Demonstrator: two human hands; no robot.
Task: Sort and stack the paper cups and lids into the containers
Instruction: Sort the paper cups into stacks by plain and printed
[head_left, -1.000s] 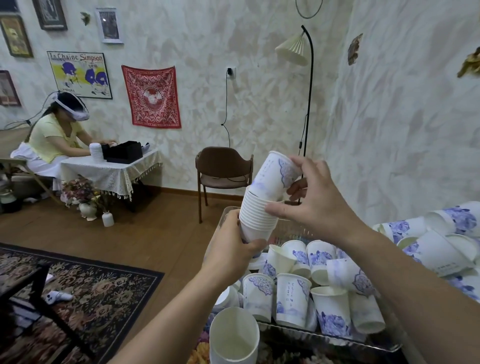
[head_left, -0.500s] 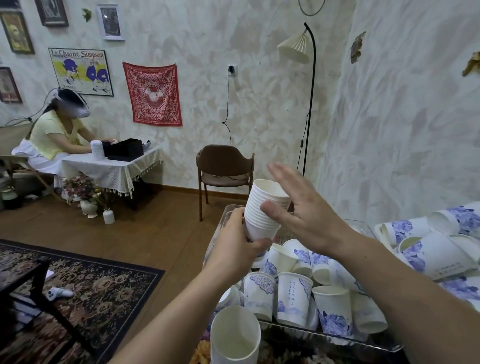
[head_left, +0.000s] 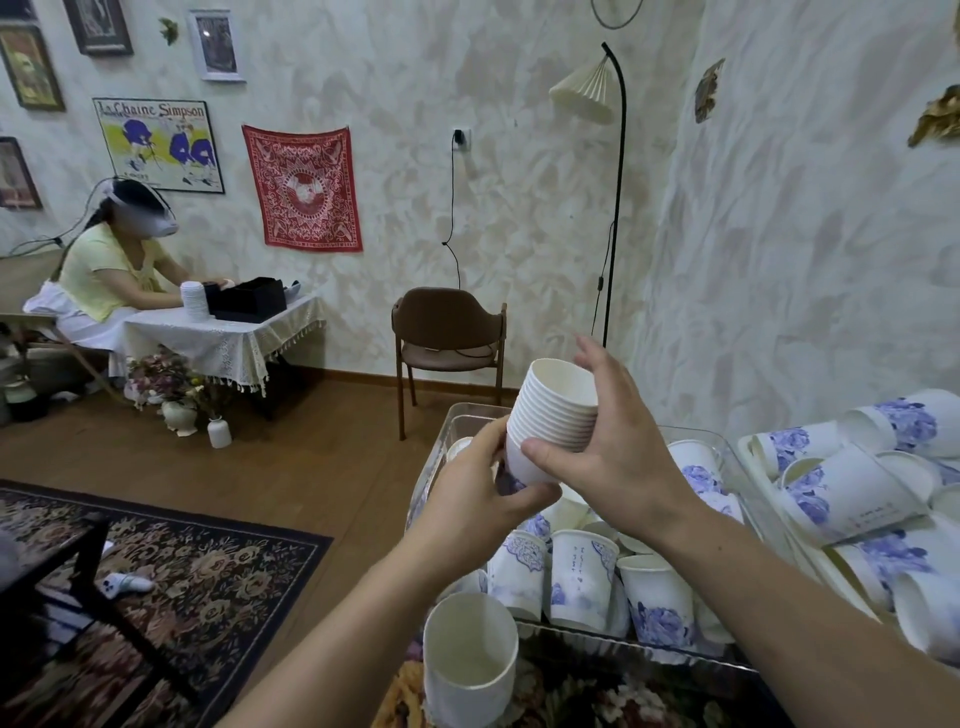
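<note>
A nested stack of white paper cups (head_left: 556, 410) is held in the air above a clear plastic container (head_left: 457, 421). My left hand (head_left: 478, 499) grips the stack's bottom cup. My right hand (head_left: 618, 447) wraps the stack's right side, thumb across the front and fingers up along the rims. Below, the container holds several loose cups with blue flower prints (head_left: 582, 582), some upright, some tipped. One upright cup (head_left: 470, 660) stands at the near edge, outside the container.
To the right lies a heap of more flowered cups (head_left: 852, 488) on their sides. A brown chair (head_left: 449, 338) and a floor lamp (head_left: 613, 208) stand behind. Another person (head_left: 114, 260) sits at a far table on the left. A dark table edge (head_left: 62, 561) is at lower left.
My right hand pushed the tilted flowered cup down into the stack, opened beside it, then closed around the stack's side. The stack has shifted slightly right.
</note>
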